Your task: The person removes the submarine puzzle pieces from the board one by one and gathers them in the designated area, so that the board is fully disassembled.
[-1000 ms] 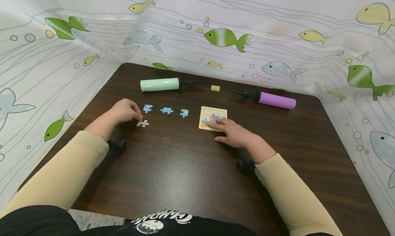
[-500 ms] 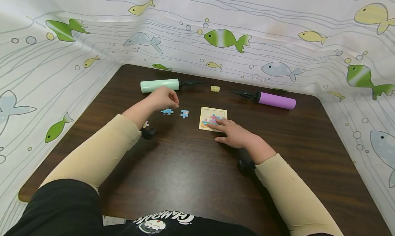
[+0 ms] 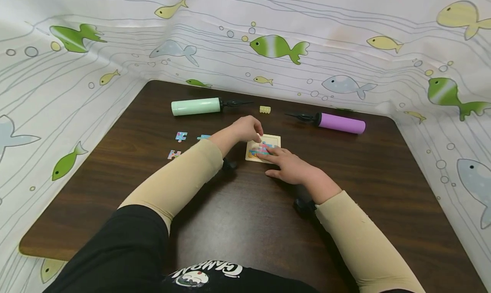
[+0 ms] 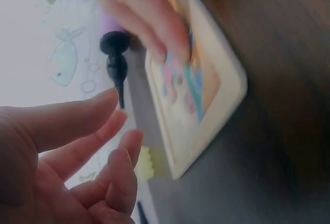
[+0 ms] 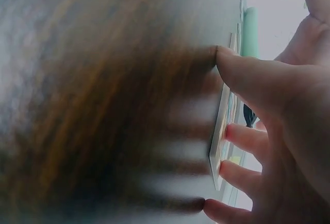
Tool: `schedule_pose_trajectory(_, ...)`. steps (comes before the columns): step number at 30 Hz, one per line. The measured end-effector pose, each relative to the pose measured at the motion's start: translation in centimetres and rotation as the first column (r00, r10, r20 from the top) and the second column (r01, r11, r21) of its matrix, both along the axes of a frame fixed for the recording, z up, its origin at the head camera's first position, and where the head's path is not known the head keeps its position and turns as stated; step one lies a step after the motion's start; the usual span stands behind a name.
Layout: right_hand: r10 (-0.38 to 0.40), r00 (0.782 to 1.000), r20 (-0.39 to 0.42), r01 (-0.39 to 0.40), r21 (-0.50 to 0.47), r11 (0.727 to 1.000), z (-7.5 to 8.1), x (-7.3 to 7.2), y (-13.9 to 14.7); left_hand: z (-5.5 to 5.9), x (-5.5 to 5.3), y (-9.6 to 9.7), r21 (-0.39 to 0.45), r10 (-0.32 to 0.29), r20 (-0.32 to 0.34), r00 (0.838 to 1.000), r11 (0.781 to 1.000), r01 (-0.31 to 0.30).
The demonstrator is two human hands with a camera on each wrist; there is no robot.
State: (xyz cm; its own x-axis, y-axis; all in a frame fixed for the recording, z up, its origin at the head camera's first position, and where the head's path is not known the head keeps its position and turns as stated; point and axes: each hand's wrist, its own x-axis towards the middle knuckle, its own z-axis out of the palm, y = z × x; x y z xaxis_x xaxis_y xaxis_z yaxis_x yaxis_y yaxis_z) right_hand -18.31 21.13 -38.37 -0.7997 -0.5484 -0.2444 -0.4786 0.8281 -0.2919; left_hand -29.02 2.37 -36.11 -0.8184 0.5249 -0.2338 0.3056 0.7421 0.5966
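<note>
Over the left part of a square wooden puzzle tray (image 3: 273,139) hovers my left hand (image 3: 243,129), its thumb and fingers bent toward each other. The left wrist view shows a gap between thumb and fingertips with nothing in it. My right hand (image 3: 291,166) lies with fingers spread, fingertips on the tray's lower right part and thumb on the table. Joined pink and blue jigsaw pieces (image 3: 264,146) fill part of the tray. To the left lie loose jigsaw pieces: a blue one (image 3: 181,136), a pink one (image 3: 174,154) and another blue one (image 3: 203,137) partly behind my left forearm.
A mint-green hand pump (image 3: 196,106) lies at the back left, a purple hand pump (image 3: 341,123) at the back right. Between them sits a small yellow block (image 3: 265,109). A fish-patterned curtain (image 3: 230,63) surrounds the dark wooden table (image 3: 245,225).
My left hand has swept right from the loose pink piece to above the puzzle tray, and its forearm now covers another loose piece. My right hand has stayed on the tray.
</note>
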Motion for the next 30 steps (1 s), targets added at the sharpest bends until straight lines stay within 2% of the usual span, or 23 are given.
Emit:
schedule_pose_trajectory(12,-0.002,1.000,-0.003,0.002,-0.019,1.000,-0.1,0.0,-0.1,-2.0,0.1,1.7,-0.039,0.011,0.069,0.998,0.999,-0.008)
schedule_pose_trajectory(23,-0.007,1.000,0.019,0.008,-0.030,1.000,-0.4,0.2,-0.1,-1.9,0.9,1.8,-0.064,0.010,0.060,0.998,0.998,-0.006)
schedule_pose_trajectory(30,-0.010,1.000,0.024,0.012,-0.059,0.998,-0.1,0.4,0.1,-1.8,0.9,1.9,-0.058,0.015,0.057,0.998,0.998,-0.012)
